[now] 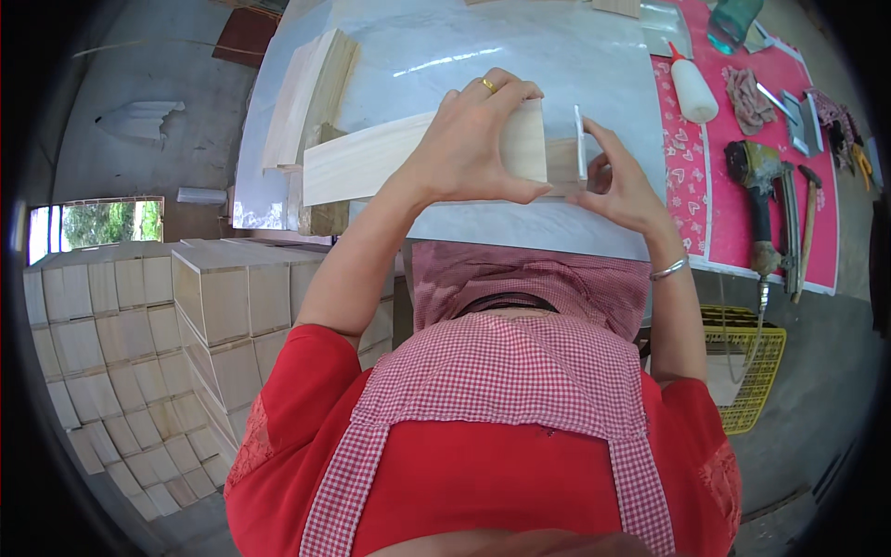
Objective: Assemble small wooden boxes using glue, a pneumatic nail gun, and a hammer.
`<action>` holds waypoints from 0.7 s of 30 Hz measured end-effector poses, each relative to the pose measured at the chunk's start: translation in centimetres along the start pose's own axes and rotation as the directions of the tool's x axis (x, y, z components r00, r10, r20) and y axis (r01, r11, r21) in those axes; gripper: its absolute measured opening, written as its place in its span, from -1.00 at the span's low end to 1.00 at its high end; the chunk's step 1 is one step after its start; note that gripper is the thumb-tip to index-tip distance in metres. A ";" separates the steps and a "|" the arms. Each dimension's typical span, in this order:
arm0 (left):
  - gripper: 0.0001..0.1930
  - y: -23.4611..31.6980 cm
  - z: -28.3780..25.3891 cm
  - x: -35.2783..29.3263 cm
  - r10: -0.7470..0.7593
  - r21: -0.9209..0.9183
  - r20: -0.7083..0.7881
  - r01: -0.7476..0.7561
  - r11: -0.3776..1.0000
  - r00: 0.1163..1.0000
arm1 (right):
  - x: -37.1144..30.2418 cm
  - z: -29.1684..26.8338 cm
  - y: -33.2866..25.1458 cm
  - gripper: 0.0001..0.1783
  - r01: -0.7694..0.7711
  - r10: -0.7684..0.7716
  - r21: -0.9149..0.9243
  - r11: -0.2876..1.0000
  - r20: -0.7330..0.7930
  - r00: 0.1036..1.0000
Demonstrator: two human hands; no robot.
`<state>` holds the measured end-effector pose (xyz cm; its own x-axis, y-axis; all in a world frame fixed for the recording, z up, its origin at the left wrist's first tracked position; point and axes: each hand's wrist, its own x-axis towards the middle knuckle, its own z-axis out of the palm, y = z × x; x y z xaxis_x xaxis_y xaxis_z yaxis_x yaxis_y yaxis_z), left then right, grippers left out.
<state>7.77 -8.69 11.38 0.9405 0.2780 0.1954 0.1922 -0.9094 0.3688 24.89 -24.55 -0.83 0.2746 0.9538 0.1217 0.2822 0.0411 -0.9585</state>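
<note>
1. The left hand (464,148) lies over the top of a long pale wooden board (371,165), fingers curled over its far edge and thumb along the near edge, so the grip is closed on the board and holds it flat and steady above the table (520,56).
2. The right hand (622,181) pinches a small thin white panel (579,141) upright between thumb and fingers, its grip closed on the panel, right against the board's right end where a short wood block (560,167) sits (whether panel and block touch is hard to tell).
3. Both hands meet at that end of the board, so each piece braces the other, near the front edge of the table.
4. More boards (311,93) lie stacked on the table to the left, close to the left hand.
5. On the pink cloth (733,213) to the right lie a glue bottle (693,88), a rag (748,97), a nail gun (761,200) and a hammer (809,223), all well apart from the hands.
6. Containers: finished wooden boxes (148,343) stand stacked on the floor at the left, their insides hidden; a yellow crate (754,371) sits below the table at the right, its contents unclear.
</note>
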 end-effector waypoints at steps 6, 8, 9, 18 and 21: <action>-0.16 0.3 1.2 0.7 -0.019 -0.021 0.045 0.020 1.000 0.999 | 0.5 0.9 -0.5 0.03 -0.065 0.063 0.054 0.996 0.032 0.997; -0.15 0.3 1.6 1.0 -0.020 -0.023 0.056 0.021 1.000 0.998 | 0.5 0.8 -0.3 0.02 -0.058 0.056 0.040 0.998 0.033 0.998; -0.15 0.3 1.8 1.1 -0.018 -0.026 0.060 0.019 0.999 0.998 | 0.5 0.8 -0.3 0.01 -0.054 0.053 0.032 0.998 0.033 0.998; -0.13 -0.2 2.7 1.6 0.007 -0.053 0.082 -0.002 0.999 0.997 | 0.4 0.8 -0.3 -0.01 -0.048 0.048 0.027 0.998 0.028 0.998; -0.13 -0.2 2.7 1.7 -0.002 -0.050 0.084 0.007 0.999 0.997 | 0.5 0.8 -0.4 -0.01 -0.048 0.048 0.013 0.999 0.025 0.999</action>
<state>10.12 -8.88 9.16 0.9602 0.2533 0.1179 0.1841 -0.8911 0.4148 24.17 -23.87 -0.59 0.2643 0.9620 0.0689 0.2569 -0.0014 -0.9664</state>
